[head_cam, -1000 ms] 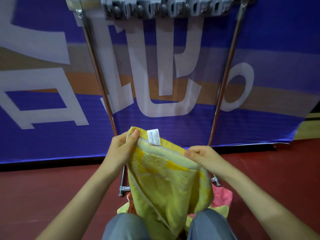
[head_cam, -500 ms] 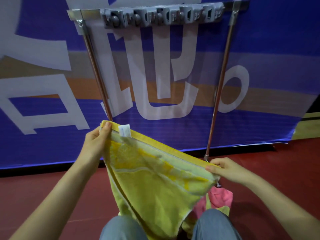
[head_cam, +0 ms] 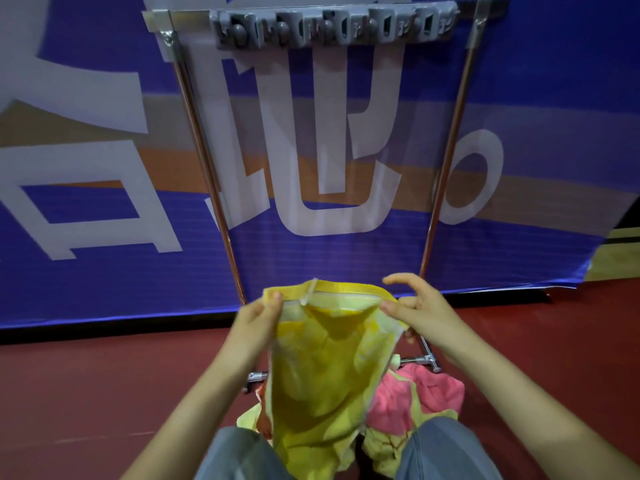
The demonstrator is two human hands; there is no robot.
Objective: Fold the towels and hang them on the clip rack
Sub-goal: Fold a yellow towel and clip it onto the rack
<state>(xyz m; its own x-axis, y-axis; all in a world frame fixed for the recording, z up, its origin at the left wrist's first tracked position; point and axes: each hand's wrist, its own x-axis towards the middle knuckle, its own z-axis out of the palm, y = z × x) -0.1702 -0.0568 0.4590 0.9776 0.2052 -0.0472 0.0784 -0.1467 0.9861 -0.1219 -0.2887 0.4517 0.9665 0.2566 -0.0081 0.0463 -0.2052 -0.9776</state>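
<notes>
Hands drawn together since half-second ago, yellow towel (head_cam: 322, 368) top edge now bunched. Left hand (head_cam: 254, 325) pinches left corner; right hand (head_cam: 417, 315) pinches right corner, forefinger lifted. Towel hangs below clip rack (head_cam: 332, 26), over pink towel (head_cam: 415, 393).

Two bare forearms with no sleeves reach up from the lower frame, ending in a left hand (head_cam: 254, 323) and a right hand (head_cam: 420, 311). Blue-grey trouser knees (head_cam: 239, 455) fill the bottom edge.

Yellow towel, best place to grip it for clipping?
Grip the yellow towel by its banded top hem, at the two upper corners, coming in from each side. That edge is stretched level toward the clip rack, while the rest hangs limp.
</notes>
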